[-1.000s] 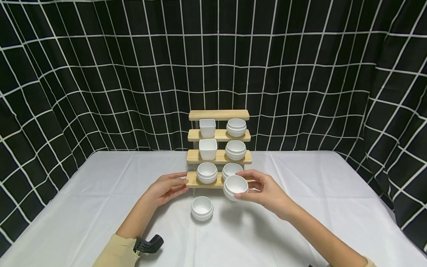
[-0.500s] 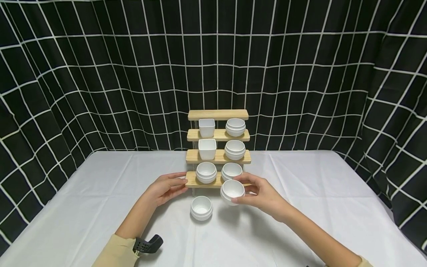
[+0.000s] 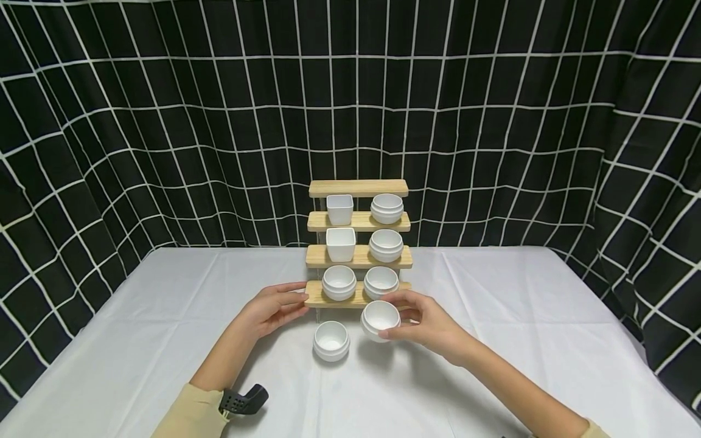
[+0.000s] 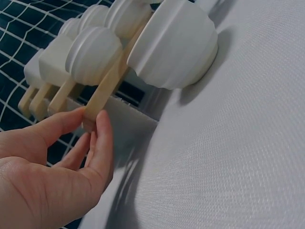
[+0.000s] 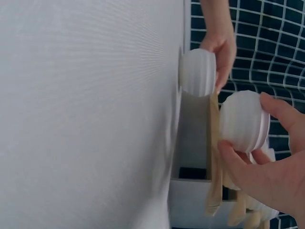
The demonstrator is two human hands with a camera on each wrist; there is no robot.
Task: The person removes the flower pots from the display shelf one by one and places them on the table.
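My right hand (image 3: 429,322) grips a round white ribbed bowl (image 3: 380,319) between thumb and fingers. In the right wrist view that bowl (image 5: 243,121) is off the table, by the lowest board of a tiered wooden stand (image 3: 358,188). The left hand (image 3: 276,308) pinches the left end of the lowest board (image 4: 102,90), as the left wrist view shows. Another round bowl (image 3: 331,341) stands on the table in front of the stand. Two round bowls, a left one (image 3: 339,283) and a right one (image 3: 381,283), sit on the lowest board.
Higher up are two squarish white cups, an upper one (image 3: 340,210) and a lower one (image 3: 341,244). To their right sit two round bowls, one above (image 3: 387,209) and one below (image 3: 386,246). White cloth (image 3: 493,292) covers the table; a black gridded curtain (image 3: 350,91) hangs behind.
The right hand has lowered the held bowl a little, toward me and slightly left, so more of the bowl behind it shows. My left hand stays on the board.
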